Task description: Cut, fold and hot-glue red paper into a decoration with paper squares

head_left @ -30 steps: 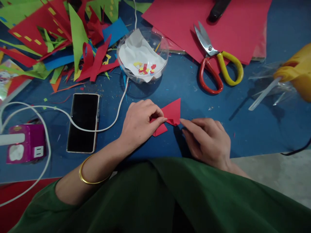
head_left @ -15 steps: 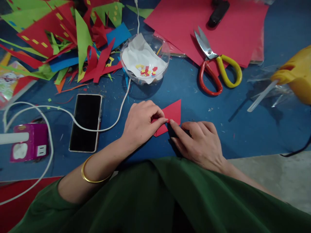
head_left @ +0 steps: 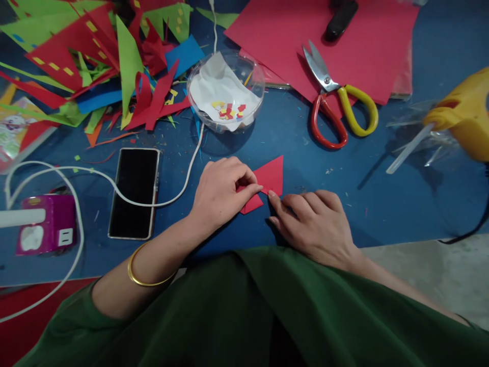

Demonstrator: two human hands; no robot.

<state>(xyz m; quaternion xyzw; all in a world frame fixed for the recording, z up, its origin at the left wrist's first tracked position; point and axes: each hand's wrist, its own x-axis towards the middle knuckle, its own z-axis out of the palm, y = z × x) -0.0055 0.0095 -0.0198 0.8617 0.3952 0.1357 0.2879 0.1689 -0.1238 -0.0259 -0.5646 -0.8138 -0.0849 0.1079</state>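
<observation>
A small folded piece of red paper [head_left: 273, 176] lies on the blue table in front of me, its upper right corner pointing away. My left hand [head_left: 225, 188] grips its left part, the thumb pressed on top along a fold and the fingers curled over it. Part of the paper is hidden under that hand. My right hand [head_left: 313, 224] rests on the table to the right, index fingertip touching the paper's lower edge. Its thumb sits apart from the index finger, and the other fingers are bent with nothing held in them.
Scissors [head_left: 324, 84] lie partly on red sheets [head_left: 367, 46] behind the paper. A clear bowl [head_left: 260, 86] holds small paper bits. Cut paper scraps [head_left: 132, 66], a phone [head_left: 133, 188], a white cable [head_left: 187, 183] and a purple box [head_left: 49, 224] are leftward; a yellow glue gun [head_left: 466, 112] is rightward.
My right hand has slid slightly right, its index fingertip now at the paper's lower edge, away from my left thumb. My left hand keeps its grip.
</observation>
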